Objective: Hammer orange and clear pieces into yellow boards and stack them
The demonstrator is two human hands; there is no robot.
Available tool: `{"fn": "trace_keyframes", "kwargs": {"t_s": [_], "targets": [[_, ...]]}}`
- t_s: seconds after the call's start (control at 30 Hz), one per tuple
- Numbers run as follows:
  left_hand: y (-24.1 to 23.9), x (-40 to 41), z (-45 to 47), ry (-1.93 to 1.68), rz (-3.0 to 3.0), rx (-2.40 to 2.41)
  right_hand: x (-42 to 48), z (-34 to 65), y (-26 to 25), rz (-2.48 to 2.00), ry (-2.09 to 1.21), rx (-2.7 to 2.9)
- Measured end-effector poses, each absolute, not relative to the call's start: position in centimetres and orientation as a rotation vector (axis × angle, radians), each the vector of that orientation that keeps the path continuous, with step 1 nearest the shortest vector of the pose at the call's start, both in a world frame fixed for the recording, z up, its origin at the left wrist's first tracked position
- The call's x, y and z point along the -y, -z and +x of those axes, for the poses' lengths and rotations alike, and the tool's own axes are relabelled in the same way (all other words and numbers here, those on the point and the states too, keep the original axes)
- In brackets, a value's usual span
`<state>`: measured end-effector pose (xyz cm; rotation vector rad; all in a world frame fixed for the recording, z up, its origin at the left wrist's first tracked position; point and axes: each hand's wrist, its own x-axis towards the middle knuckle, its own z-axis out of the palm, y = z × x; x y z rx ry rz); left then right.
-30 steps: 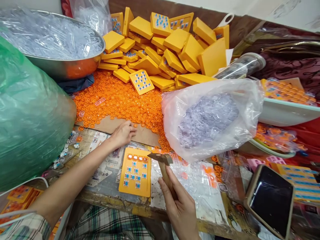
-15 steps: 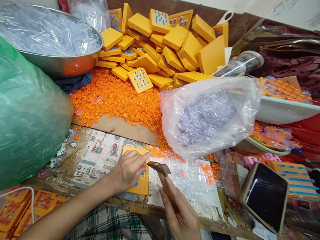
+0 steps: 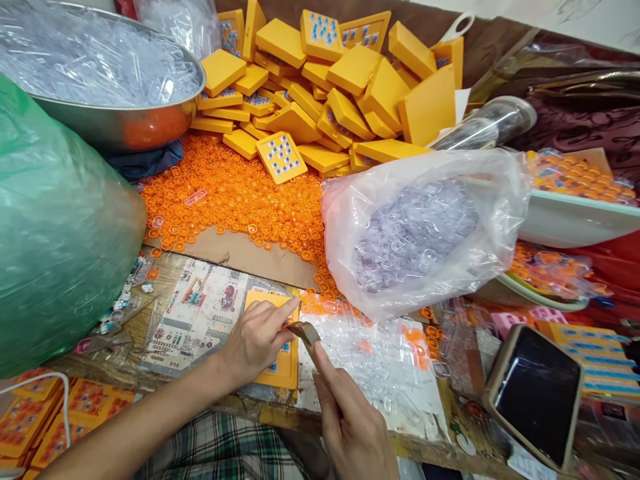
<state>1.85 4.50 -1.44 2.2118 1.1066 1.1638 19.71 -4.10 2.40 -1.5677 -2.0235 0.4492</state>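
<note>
Panel [image 3: 287,371] (yellow) beneath left hand [image 3: 254,337]

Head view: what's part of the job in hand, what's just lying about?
Part of the job:
hammer, in the right hand
yellow panel, under the left hand
orange caps, likely; capped panels sit lower left
panel pile, likely

Lying about, by the look of it:
phone
green bag, contents unclear
clear tube

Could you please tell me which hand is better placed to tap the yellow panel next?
Probably the right hand: it grips the hammer, whose head is near the yellow panel. The left hand covers part of the panel.
</note>
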Motion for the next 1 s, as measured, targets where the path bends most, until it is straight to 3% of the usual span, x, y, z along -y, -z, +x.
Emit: {"fn": "trace_keyframes", "kwargs": {"t_s": [0.17, 0.43, 0.7, 1.0], "targets": [[0.4, -9.0, -0.3, -1.204, 2.174, -1.193, 4.1, 20.4, -2.7, -1.549, -0.454, 1.846], [1.3, -17.5, -1.3, -0.892, 2.147, -1.441, 4.3, 20.6, -2.1, -1.517, -0.379, 1.676], [0.9, -14.8, -0.9, -0.774, 2.126, -1.398, 4.4, 20.4, -1.9, -1.526, -0.404, 1.671], [-0.6, -4.4, -1.7, -0.842, 2.104, -1.074, 5.5, 19.8, -1.6, -1.527, -0.506, 1.798]]}}
